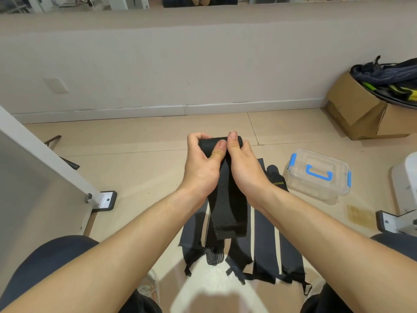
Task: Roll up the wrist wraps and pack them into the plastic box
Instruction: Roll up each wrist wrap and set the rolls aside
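Both hands hold one black wrist wrap [225,206] up above the floor. Its top end is wound into a small roll, and the loose tail hangs down between my wrists. My left hand [202,164] grips the roll's left side, thumb pressed on its front. My right hand [242,167] grips the right side, thumb on top. Several more dark wraps [264,247] with pale stripes lie flat on the floor beneath. The clear plastic box [319,175], with blue latches and handle, stands to the right with its lid on.
A cardboard box [361,114] full of dark gear sits at the far right by the wall. A white panel on a bracketed foot [106,199] stands to the left. Another bracket [392,222] is at the right. My knees frame the bottom.
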`<state>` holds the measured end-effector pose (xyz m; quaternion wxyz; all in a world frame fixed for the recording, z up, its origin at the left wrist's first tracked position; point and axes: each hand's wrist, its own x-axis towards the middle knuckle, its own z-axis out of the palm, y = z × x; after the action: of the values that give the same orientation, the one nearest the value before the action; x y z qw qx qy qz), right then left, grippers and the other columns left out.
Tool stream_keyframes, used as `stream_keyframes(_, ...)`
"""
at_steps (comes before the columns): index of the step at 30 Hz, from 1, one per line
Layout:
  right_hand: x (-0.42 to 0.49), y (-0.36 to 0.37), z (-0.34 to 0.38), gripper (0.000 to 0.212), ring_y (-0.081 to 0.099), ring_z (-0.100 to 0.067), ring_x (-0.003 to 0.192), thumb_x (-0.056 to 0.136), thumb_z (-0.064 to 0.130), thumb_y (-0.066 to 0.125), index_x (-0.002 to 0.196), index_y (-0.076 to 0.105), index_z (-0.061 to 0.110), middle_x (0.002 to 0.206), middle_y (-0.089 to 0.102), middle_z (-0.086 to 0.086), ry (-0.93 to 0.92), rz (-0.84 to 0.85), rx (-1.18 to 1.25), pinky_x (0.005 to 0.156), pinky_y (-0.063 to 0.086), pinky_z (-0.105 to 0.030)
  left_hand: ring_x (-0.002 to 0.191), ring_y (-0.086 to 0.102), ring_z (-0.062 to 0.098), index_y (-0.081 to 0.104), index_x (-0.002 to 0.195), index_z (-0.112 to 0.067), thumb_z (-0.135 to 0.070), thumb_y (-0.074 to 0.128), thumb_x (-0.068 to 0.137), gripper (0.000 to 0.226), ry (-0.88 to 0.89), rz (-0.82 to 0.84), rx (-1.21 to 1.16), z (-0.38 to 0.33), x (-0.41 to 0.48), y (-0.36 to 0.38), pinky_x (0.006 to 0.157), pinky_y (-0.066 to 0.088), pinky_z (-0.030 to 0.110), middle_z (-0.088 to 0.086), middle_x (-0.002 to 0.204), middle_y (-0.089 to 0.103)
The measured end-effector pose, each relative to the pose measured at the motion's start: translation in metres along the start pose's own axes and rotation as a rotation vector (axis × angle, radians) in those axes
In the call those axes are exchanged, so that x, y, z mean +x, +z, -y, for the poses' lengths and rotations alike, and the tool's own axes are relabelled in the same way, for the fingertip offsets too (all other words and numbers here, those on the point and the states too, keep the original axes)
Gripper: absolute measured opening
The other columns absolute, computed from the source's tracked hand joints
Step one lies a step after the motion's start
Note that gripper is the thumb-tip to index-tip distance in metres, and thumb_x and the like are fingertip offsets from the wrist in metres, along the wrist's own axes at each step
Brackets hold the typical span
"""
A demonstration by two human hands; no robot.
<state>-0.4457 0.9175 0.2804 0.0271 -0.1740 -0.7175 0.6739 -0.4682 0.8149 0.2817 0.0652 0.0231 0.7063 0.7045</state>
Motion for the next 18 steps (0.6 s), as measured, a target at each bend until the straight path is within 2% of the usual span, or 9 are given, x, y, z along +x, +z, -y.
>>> stream_keyframes(4, 0.004, -0.005, 0.000, 0.032, 0.072, -0.021, 0.104, 0.103, 0.052, 0.050, 0.112, 0.054, 0.021, 0.108, 0.074, -0.004, -0.045, 0.023, 0.097, 0.098, 0.055, -0.052, 0.082, 0.069, 0.021, 0.046, 0.114, -0.021, -0.017, 0.062, 0.101, 0.020, -0.044, 0.133, -0.104, -0.002, 0.004, -0.005, 0.073, 0.059, 0.035, 0.009, 0.095, 0.068)
stream_keyframes(6, 0.004, -0.006, -0.001, 0.023, 0.073, -0.025, 0.103, 0.104, 0.044, 0.052, 0.112, 0.053, 0.022, 0.108, 0.074, -0.007, -0.063, 0.020, 0.101, 0.097, 0.055, -0.055, 0.082, 0.070, 0.018, 0.048, 0.115, -0.022, -0.020, 0.062, 0.101, 0.020, -0.106, 0.159, -0.136, -0.002, 0.006, -0.007, 0.073, 0.057, 0.033, 0.006, 0.095, 0.069)
stream_keyframes(7, 0.003, -0.006, -0.002, 0.022, 0.072, -0.026, 0.103, 0.102, 0.044, 0.054, 0.112, 0.052, 0.024, 0.108, 0.074, -0.008, -0.070, 0.015, 0.101, 0.097, 0.055, -0.056, 0.086, 0.071, 0.017, 0.049, 0.118, -0.023, -0.027, 0.065, 0.100, 0.024, -0.139, 0.142, -0.127, -0.002, 0.008, -0.007, 0.078, 0.057, 0.033, 0.003, 0.099, 0.070)
stream_keyframes(9, 0.003, -0.006, -0.005, 0.022, 0.071, -0.026, 0.104, 0.096, 0.048, 0.053, 0.112, 0.050, 0.032, 0.107, 0.073, -0.005, -0.091, 0.009, 0.064, 0.096, 0.055, -0.056, 0.101, 0.071, 0.018, 0.049, 0.126, -0.024, -0.061, 0.064, 0.087, 0.055, -0.211, 0.105, -0.038, -0.002, 0.009, -0.006, 0.093, 0.056, 0.040, 0.002, 0.111, 0.071)
stream_keyframes(11, 0.004, -0.007, -0.008, 0.013, 0.069, -0.028, 0.106, 0.100, 0.043, 0.052, 0.111, 0.047, 0.038, 0.109, 0.070, -0.004, -0.125, 0.029, 0.043, 0.097, 0.053, -0.057, 0.111, 0.068, 0.022, 0.049, 0.132, -0.023, -0.084, 0.050, 0.075, 0.083, -0.236, 0.110, 0.091, -0.004, 0.007, -0.005, 0.100, 0.052, 0.047, 0.002, 0.121, 0.069)
stream_keyframes(12, 0.004, -0.008, -0.007, 0.010, 0.068, -0.029, 0.106, 0.103, 0.036, 0.052, 0.111, 0.046, 0.039, 0.110, 0.069, -0.006, -0.138, 0.043, 0.047, 0.097, 0.053, -0.057, 0.111, 0.068, 0.024, 0.050, 0.132, -0.021, -0.082, 0.048, 0.080, 0.081, -0.222, 0.101, 0.100, -0.004, 0.006, -0.006, 0.099, 0.053, 0.049, 0.004, 0.121, 0.069)
stream_keyframes(14, 0.005, -0.010, -0.006, 0.014, 0.069, -0.027, 0.100, 0.105, 0.028, 0.054, 0.114, 0.046, 0.036, 0.110, 0.067, -0.010, -0.158, 0.067, 0.069, 0.092, 0.057, -0.054, 0.105, 0.071, 0.027, 0.053, 0.127, -0.016, -0.063, 0.054, 0.096, 0.056, -0.191, 0.080, 0.029, -0.005, 0.008, -0.006, 0.094, 0.057, 0.049, 0.009, 0.113, 0.071)
stream_keyframes(16, 0.004, -0.010, -0.006, 0.019, 0.070, -0.022, 0.092, 0.104, 0.027, 0.058, 0.120, 0.049, 0.031, 0.107, 0.069, -0.010, -0.157, 0.081, 0.113, 0.084, 0.060, -0.048, 0.102, 0.071, 0.027, 0.051, 0.125, -0.015, -0.045, 0.057, 0.102, 0.039, -0.169, 0.071, -0.021, -0.004, 0.011, -0.007, 0.091, 0.059, 0.047, 0.008, 0.109, 0.071)
stream_keyframes(18, 0.004, -0.009, -0.008, 0.024, 0.074, -0.021, 0.093, 0.102, 0.034, 0.062, 0.123, 0.052, 0.034, 0.104, 0.074, -0.005, -0.148, 0.076, 0.131, 0.085, 0.061, -0.049, 0.099, 0.069, 0.023, 0.049, 0.127, -0.016, -0.038, 0.056, 0.103, 0.033, -0.135, 0.063, -0.030, -0.002, 0.012, -0.008, 0.089, 0.058, 0.043, 0.004, 0.107, 0.069)
